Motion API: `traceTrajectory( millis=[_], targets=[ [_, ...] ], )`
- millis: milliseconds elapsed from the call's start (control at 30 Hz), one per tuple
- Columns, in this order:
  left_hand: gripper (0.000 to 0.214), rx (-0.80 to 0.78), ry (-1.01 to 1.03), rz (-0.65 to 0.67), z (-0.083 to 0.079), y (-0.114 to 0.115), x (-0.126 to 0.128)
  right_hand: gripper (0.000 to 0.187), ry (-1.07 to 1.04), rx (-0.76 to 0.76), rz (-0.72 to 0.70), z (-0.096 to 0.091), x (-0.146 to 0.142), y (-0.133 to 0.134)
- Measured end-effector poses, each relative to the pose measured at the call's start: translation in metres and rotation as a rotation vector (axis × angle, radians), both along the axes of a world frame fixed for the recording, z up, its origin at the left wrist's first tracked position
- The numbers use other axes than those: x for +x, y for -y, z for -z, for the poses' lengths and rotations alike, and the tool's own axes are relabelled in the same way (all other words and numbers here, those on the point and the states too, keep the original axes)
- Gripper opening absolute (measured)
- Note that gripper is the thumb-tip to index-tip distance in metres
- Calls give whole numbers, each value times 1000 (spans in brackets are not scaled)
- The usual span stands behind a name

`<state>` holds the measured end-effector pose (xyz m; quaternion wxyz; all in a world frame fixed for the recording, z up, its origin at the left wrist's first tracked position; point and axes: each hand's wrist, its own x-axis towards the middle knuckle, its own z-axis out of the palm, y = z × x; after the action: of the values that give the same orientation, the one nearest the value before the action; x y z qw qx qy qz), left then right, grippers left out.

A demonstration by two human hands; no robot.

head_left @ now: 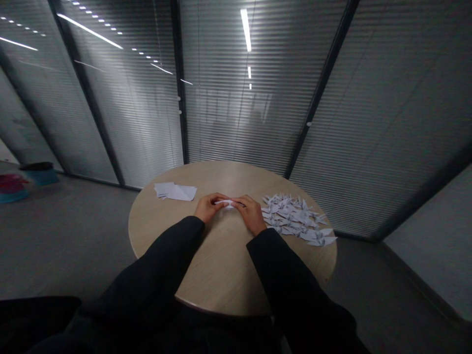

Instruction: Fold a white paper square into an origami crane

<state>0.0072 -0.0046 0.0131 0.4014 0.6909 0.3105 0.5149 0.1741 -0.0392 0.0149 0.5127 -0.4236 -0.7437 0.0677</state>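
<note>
Black sleeves [162, 268] nearest, angled inward over round wooden table [221, 280]. Stack of flat paper sheets [176, 191] well apart at left; left hand [207, 207] and right hand [252, 215] pinching opposite ends of small folded paper [228, 203], lying crosswise, equally near both; pile of paper cranes [295, 220] just beside right.

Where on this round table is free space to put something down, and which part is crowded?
Bare wood lies on the table between the two sleeves, left of the left hand nearer than the flat paper sheets, and along the far rim. The right side is crowded with folded paper cranes beside the right hand.
</note>
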Motion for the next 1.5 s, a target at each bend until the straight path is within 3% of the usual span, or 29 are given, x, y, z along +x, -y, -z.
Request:
traceTrajectory(
  millis=[300,667,933,1267,1500],
  targets=[
    [17,149,-213,-171,-5,8,-3,26,67,34,34,0,-2,1],
    [17,220,-312,-212,-5,7,-4,28,135,64,52,6,0,-5],
    [14,357,-336,-207,-2,3,-4,26,173,95,66,4,0,-3],
    [4,303,-203,-205,-2,2,-1,20,211,149,146,2,-3,0],
    [6,348,-282,-229,-3,0,-4,18,221,142,156,3,-2,-2]
  ],
)
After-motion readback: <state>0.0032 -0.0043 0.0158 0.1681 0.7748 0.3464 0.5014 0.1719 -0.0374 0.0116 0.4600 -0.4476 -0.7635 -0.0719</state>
